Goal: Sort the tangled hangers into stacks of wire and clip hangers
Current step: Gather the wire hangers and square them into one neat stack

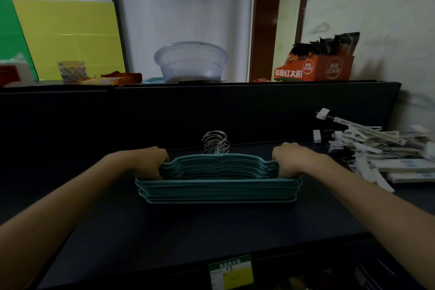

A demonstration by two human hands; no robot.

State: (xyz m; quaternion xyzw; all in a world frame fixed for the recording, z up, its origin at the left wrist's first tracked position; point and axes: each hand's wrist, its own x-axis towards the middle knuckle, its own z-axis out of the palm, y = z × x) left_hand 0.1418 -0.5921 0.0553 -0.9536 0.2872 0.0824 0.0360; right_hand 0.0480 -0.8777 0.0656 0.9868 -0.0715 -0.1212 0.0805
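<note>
Wire stack [217, 179]: teal, flat on table [188, 238], dead centre. Neatly nested, long bars toward 6 o'clock, steel hooks [216, 142] bunched at 12. Gripped at both shoulders. Left hand [150, 162] at the 9 o'clock end, fingers curled round the rods. Right hand [289, 160] at the 3 o'clock end, likewise clenched on the rods. Fingertips tucked under, hidden.

Handling, as judged: thin coated wire, light singly, some heft as a bundle. Springy rather than rigid, likely to sag or fan if lifted by one end. Coating probably grippy, so little slip between layers, but hooks apt to snag each other. Best taken as now, by both shoulders, squeezing the layers together. Alternatively by the gathered hooks, other hand under the bars. Not fragile.

Clip pile [381, 150]: white, at 2 to 3 o'clock of the stack, well apart from it. Looser, bars crossing, clips sticking out. No teal visible in it. Close to done by the look of it, with squaring-up probably the step in hand.

Farther out, on ledge [259, 83] at 12: clear bowl [190, 61]. Orange box [315, 69] of packets at 1. Yellow board [68, 35] at 10, against the wall. Green label [231, 271] at 6, below the table edge.
</note>
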